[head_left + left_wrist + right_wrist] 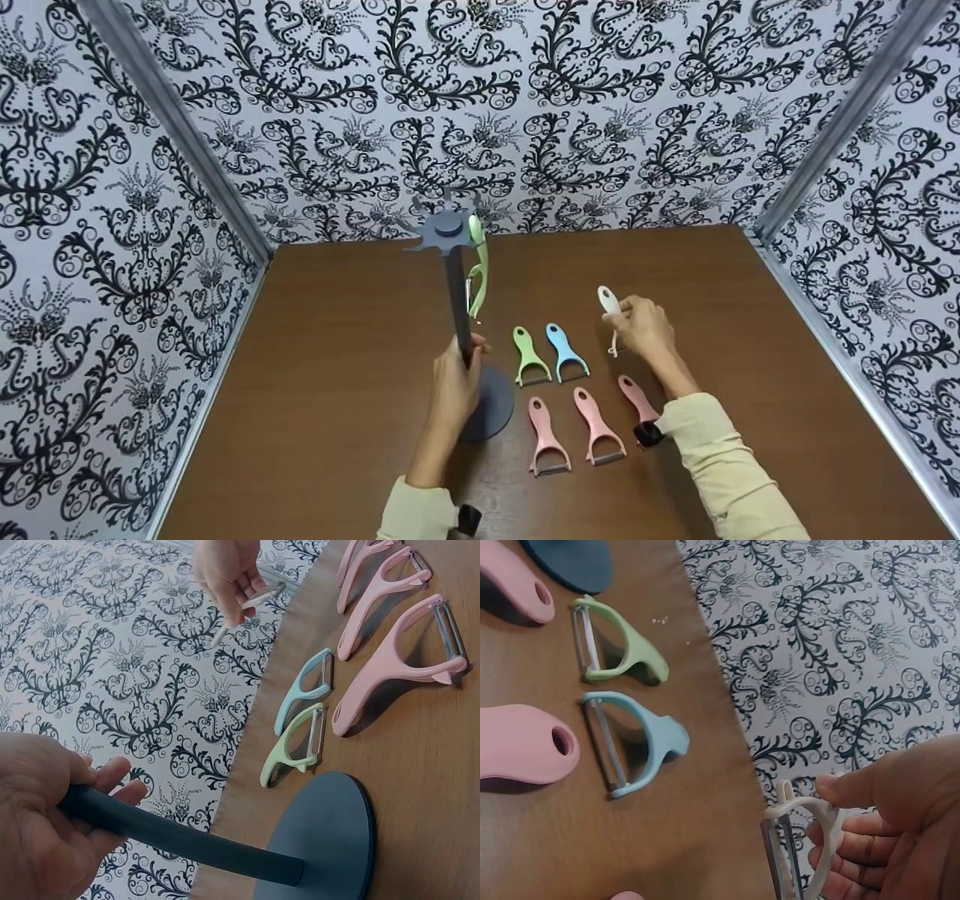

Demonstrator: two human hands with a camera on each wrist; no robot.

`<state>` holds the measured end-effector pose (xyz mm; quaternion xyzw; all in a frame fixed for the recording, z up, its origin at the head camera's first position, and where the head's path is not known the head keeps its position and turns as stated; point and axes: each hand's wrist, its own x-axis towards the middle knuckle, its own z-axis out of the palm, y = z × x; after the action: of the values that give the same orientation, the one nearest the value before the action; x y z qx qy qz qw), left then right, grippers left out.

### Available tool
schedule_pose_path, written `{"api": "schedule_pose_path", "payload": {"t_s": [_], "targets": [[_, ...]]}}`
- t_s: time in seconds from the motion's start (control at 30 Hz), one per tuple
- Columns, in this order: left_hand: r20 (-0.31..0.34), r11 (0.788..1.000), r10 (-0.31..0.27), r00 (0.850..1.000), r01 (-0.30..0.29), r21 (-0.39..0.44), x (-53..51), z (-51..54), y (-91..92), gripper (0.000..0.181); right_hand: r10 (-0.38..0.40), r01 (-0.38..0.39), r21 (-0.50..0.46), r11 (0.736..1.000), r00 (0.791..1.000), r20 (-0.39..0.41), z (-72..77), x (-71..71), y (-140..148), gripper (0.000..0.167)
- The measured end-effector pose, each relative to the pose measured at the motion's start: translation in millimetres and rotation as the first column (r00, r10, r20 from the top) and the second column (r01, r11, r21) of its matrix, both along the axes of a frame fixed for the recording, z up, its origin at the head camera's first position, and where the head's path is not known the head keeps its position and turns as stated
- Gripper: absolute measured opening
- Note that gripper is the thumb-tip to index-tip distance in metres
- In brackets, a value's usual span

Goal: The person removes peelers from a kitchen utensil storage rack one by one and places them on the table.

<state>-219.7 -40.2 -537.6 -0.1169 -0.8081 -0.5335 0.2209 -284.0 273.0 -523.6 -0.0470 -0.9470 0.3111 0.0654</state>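
My left hand (455, 382) grips the post (180, 840) of a dark grey stand with a round base (491, 409) and a hooked top (442, 232). A green peeler (481, 277) hangs from one of the hooks. My right hand (643, 324) pinches a white peeler (609, 301) by its handle, above the table to the right. In the right wrist view the blade end of this white peeler (821, 840) points away from the fingers. Between the hands lie a second green peeler (527, 352) and a blue peeler (562, 349).
Three pink peelers lie nearer the front: a left one (543, 431), a middle one (592, 420) and a right one (636, 397), partly hidden by the right wrist's camera. The brown table (337, 337) meets patterned walls (450, 97) at the back and sides.
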Motion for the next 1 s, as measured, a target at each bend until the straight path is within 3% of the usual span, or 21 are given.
{"api": "schedule_pose_path", "payload": {"t_s": [0.63, 1.0], "targets": [[-0.001, 1.000, -0.002, 1.000, 0.002, -0.012, 1.1, 0.2, -0.2, 0.010, -0.049, 0.049, 0.002, 0.999, 0.994, 0.098, -32.4, -14.4, -4.7, 0.027], [0.034, 1.000, 0.021, 0.999, -0.020, -0.019, 1.4, 1.9, 1.0, 0.012, -0.048, 0.047, 0.013, 0.999, 0.988, 0.145, -48.4, -19.8, -8.6, 0.025]]}}
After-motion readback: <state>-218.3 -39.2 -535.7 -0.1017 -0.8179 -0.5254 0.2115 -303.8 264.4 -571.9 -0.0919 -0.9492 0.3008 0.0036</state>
